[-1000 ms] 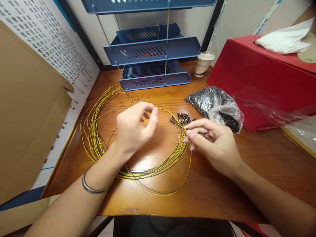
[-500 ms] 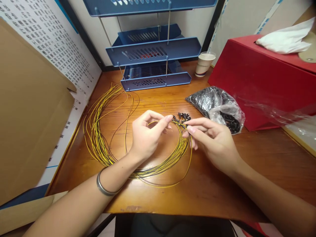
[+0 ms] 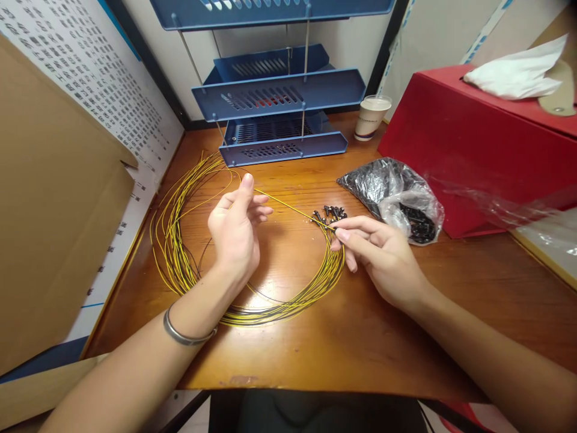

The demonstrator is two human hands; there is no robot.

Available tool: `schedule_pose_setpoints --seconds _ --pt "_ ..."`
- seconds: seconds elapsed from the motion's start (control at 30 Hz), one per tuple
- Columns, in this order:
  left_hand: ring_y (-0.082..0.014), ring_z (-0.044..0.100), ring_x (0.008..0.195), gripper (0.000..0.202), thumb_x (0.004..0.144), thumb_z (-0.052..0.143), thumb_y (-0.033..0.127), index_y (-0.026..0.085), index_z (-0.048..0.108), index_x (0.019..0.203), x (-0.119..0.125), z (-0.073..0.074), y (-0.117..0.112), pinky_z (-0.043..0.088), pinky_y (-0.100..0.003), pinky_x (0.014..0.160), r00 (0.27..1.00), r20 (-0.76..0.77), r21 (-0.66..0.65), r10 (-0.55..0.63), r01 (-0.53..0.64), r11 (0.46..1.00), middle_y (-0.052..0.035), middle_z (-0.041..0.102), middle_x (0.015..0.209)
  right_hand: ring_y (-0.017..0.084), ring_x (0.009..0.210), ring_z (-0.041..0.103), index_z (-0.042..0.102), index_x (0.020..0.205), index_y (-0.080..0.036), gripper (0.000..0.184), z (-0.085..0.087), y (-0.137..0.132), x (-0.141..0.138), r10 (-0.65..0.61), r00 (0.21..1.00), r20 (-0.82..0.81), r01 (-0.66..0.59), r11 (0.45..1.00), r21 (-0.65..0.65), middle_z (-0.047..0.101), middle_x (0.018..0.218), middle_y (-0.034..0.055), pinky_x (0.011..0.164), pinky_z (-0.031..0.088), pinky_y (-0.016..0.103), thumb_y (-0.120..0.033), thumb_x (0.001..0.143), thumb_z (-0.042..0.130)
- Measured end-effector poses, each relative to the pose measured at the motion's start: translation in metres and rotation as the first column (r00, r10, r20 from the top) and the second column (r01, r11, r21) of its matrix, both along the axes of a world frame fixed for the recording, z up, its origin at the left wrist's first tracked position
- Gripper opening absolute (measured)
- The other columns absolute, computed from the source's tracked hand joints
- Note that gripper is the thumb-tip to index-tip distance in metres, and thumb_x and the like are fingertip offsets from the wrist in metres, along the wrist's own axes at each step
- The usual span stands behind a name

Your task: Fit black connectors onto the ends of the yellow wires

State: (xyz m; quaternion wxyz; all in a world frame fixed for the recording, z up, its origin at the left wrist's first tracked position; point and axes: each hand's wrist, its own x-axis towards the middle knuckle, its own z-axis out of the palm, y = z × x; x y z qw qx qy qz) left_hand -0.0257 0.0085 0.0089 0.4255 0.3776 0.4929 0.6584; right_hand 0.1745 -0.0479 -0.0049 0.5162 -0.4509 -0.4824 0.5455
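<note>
My right hand point(image 3: 376, 255) pinches the end of a yellow-and-black wire point(image 3: 288, 205) between thumb and forefinger, with a small dark piece at the fingertips. From there the wire runs straight up and left to my left hand point(image 3: 237, 231), passing behind its raised thumb. The left fingers are loosely curled, and their grip on the wire is partly hidden. A large coil of the same wire point(image 3: 180, 252) lies on the table under and around my left forearm. Its ends carry several small black connectors point(image 3: 334, 212), just beyond my right fingertips.
A clear plastic bag of black parts point(image 3: 392, 195) lies right of the connectors. Behind it stand a red tissue box point(image 3: 469, 150) and a paper cup point(image 3: 372, 117). Blue tiered trays point(image 3: 279, 96) stand at the back, and a cardboard sheet point(image 3: 58, 198) leans at left.
My left hand has moved left and slightly up, turning thumb-up. The wire between my hands is now longer and straight, and the loose loop below the coil has drawn in. The right hand barely moved.
</note>
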Motion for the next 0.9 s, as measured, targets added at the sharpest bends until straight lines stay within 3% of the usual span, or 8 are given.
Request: schedule_pose_setpoints --seconds 0.27,0.4,0.47,0.57,0.63,0.7,0.77,0.9 --pt "-0.0069 0.057 0.048 0.031 0.083 0.073 0.051 0.023 0.06 0.083 0.0 0.001 0.005 0.045 -0.022 0.046 0.997 0.069 0.019 0.022 -0.023 1.0 0.0005 0.07 0.074 0.006 0.042 0.045 0.072 0.092 -0.016 0.022 -0.008 0.008 0.003 -0.01 0.998 -0.063 0.008 0.999 -0.037 0.072 0.072 0.0024 0.043 0.032 0.022 -0.034 0.081 0.076" --pt "-0.0066 0.051 0.043 0.031 0.088 0.069 0.05 0.02 0.067 0.096 0.012 0.001 -0.005 0.042 -0.022 0.044 0.976 -0.003 0.017 -0.218 0.218 0.976 0.0011 0.067 0.067 0.007 0.042 0.046 0.071 0.093 -0.016 0.022 -0.008 0.008 0.004 0.0 0.998 -0.06 -0.002 0.999 -0.033 0.073 0.073 0.0034 0.043 0.033 0.023 -0.034 0.081 0.076" --pt "-0.0077 0.05 0.044 0.033 0.091 0.064 0.051 0.018 0.067 0.088 0.017 -0.002 -0.012 0.042 -0.022 0.045 0.916 -0.159 0.012 -0.368 0.375 0.927 0.0009 0.064 0.061 0.007 0.042 0.046 0.071 0.093 -0.016 0.023 -0.008 0.007 0.003 0.004 0.999 -0.043 -0.005 1.0 -0.026 0.073 0.074 0.0034 0.044 0.034 0.023 -0.035 0.081 0.075" --pt "-0.0096 0.054 0.051 0.046 0.097 0.055 0.049 0.017 0.06 0.063 0.021 -0.007 -0.023 0.045 -0.024 0.055 0.74 -0.445 -0.024 -0.504 0.553 0.833 0.0 0.058 0.056 0.007 0.043 0.046 0.071 0.095 -0.016 0.024 -0.006 0.005 0.001 0.029 0.999 -0.013 -0.029 0.999 -0.018 0.072 0.073 0.0028 0.045 0.036 0.023 -0.036 0.082 0.075" --pt "-0.0105 0.055 0.054 0.05 0.099 0.052 0.045 0.018 0.057 0.058 0.022 -0.01 -0.029 0.046 -0.024 0.058 0.632 -0.528 -0.058 -0.567 0.639 0.767 0.0002 0.056 0.057 0.007 0.044 0.047 0.071 0.095 -0.015 0.026 -0.004 0.003 0.0 0.073 0.997 0.019 -0.073 0.997 -0.027 0.071 0.072 0.0028 0.044 0.036 0.022 -0.037 0.081 0.076" --pt "-0.011 0.055 0.054 0.049 0.1 0.05 0.042 0.018 0.058 0.059 0.023 -0.009 -0.032 0.046 -0.025 0.056 0.595 -0.517 -0.068 -0.616 0.689 0.722 0.0003 0.055 0.058 0.008 0.045 0.046 0.07 0.095 -0.015 0.029 -0.002 0.002 -0.001 0.121 0.992 0.045 -0.119 0.992 -0.052 0.071 0.072 0.0033 0.042 0.035 0.022 -0.038 0.08 0.077" --pt "-0.0111 0.054 0.052 0.05 0.1 0.051 0.04 0.018 0.057 0.057 0.022 -0.007 -0.031 0.047 -0.025 0.055 0.622 -0.49 -0.043 -0.611 0.683 0.73 -0.0005 0.056 0.057 0.007 0.044 0.045 0.069 0.094 -0.015 0.03 -0.001 0.002 -0.001 0.153 0.987 0.047 -0.15 0.987 -0.063 0.072 0.073 0.0038 0.041 0.035 0.021 -0.04 0.08 0.078" --pt "-0.0102 0.052 0.046 0.045 0.096 0.057 0.041 0.019 0.055 0.057 0.011 0.0 -0.012 0.045 -0.024 0.049 0.836 -0.324 0.035 -0.444 0.479 0.877 0.0 0.055 0.052 0.006 0.043 0.043 0.068 0.093 -0.015 0.028 -0.001 0.002 0.0 0.185 0.983 0.018 -0.184 0.982 -0.044 0.07 0.069 0.0022 0.041 0.033 0.02 -0.039 0.081 0.078"
